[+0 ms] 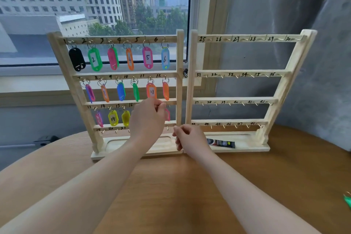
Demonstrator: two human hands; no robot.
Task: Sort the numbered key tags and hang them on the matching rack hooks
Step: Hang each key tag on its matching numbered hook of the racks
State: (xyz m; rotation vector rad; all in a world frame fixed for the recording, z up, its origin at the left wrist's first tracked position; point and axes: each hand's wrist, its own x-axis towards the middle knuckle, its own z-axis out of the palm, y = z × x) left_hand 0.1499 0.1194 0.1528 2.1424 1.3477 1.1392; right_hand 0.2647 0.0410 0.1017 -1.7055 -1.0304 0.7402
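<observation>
Two wooden racks stand side by side on the round bench (171,186), in front of a window.

Left rack (179,81), centre-left of frame: hooks numbered 1 up. Top row full w/ six tags: black tag (77,59), green "2" tag (94,59), pink one, orange "4", pink "5" tag (147,57), blue "6" tag (165,59). 2nd row (7–12) also full, incl. blue tag (121,91) and orange "11" tag (151,91). 3rd row: a pink tag, yellow "14" tag (113,118), another yellow, then partly hidden by the hand. Bottom row hooks (19, 20, 21 visible) bare. The tray at its base is partly covered by the forearm.

Right rack (190,81), centre-right: hooks 25–48, no tags on any. Its base tray (247,143) holds a small black packet (221,143) lying flat.

Left hand (148,118), mid-frame, is raised at the 3rd row's right end, fingers curled and pinching sth small at a hook there; cannot tell exactly what. A pink tag (167,115) hangs just beside its fingertips, mostly hidden.

Right hand (187,136), just below and right, fingers curled at the left rack's right post near its base; cannot tell if it grips the post or merely touches it.

A green tag (348,201) lies at the far right edge of the frame, on the bench, well apart from the racks.
</observation>
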